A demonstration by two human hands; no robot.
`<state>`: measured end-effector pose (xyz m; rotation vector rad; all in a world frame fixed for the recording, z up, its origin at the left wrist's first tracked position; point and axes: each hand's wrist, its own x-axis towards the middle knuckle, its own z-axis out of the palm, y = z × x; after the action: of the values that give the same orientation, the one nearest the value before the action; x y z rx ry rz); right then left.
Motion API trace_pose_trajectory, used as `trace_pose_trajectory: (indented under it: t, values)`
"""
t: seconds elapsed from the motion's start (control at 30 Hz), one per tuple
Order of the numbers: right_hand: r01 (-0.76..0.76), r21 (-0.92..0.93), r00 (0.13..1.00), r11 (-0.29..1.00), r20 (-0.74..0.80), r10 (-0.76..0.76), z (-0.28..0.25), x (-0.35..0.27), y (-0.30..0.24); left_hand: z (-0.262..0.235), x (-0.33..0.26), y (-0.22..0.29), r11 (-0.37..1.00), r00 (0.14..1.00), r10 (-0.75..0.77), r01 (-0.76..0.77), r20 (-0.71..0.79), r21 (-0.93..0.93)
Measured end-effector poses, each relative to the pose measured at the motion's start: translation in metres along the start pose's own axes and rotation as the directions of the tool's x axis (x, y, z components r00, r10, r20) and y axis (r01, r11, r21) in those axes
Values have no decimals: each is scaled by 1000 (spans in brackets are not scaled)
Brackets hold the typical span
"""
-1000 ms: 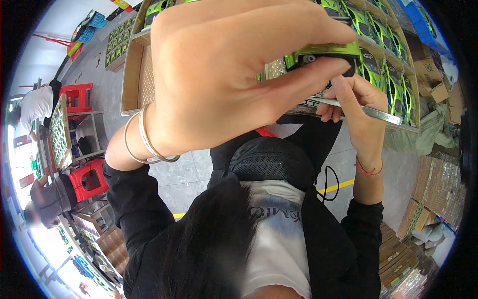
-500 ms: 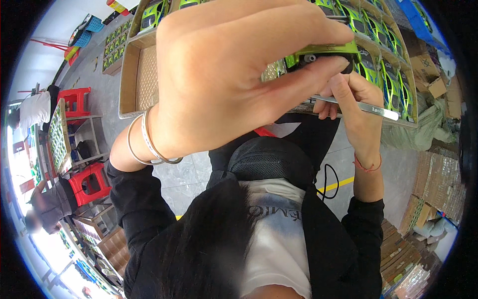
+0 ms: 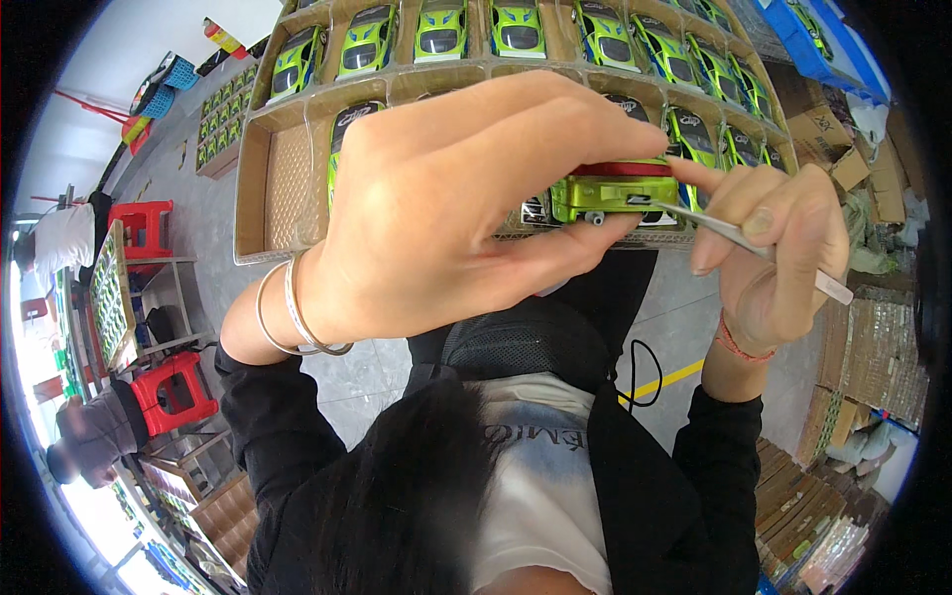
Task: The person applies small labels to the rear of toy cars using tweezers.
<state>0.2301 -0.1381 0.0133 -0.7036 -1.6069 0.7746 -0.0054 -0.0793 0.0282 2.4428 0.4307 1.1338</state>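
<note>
Between the thumb and fingers of my left hand [image 3: 446, 198] is a lime-green toy car [image 3: 605, 198], its red-striped end facing me. My right hand [image 3: 778, 238] pinches slim metal tweezers [image 3: 739, 238], whose tip touches or lies very close to a small dark mark on that end of the car. A fingertip of the right hand reaches to the car's far upper edge. Beneath both hands, a cardboard tray [image 3: 278, 188] holds rows of similar green cars [image 3: 439, 35]. My left hand hides part of the tray and the held car's far side.
To the left are red stools [image 3: 174, 392], a metal rack and two seated people [image 3: 104, 416]. Another tray of cars [image 3: 223, 119] rests on the floor farther off. Stacked cardboard [image 3: 873, 347] and a blue bin [image 3: 823, 45] are at the right.
The car has turned so its red-striped end shows. My right hand has moved right and up, and the tweezers now point at the car. More of the tray is visible.
</note>
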Motion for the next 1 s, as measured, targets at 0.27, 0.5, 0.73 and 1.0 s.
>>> trace_pose_trajectory:
  t: [0.27,0.5,0.73,1.0]
  values:
    - [-30,-7,1000,1000,-8,30,0,1,2,2,1,-3,1000,1000,18,-18,-14,-4]
    - [-43,7,999,999,-22,43,1,4,2,1,2,-3,1000,1000,16,-16,-15,7]
    - [-52,-1,998,999,-31,52,3,4,0,2,0,-3,1000,1000,7,-7,-24,8]
    - [-78,-27,995,997,-59,76,5,5,-3,2,0,-2,1000,1000,-1,1,-12,-5]
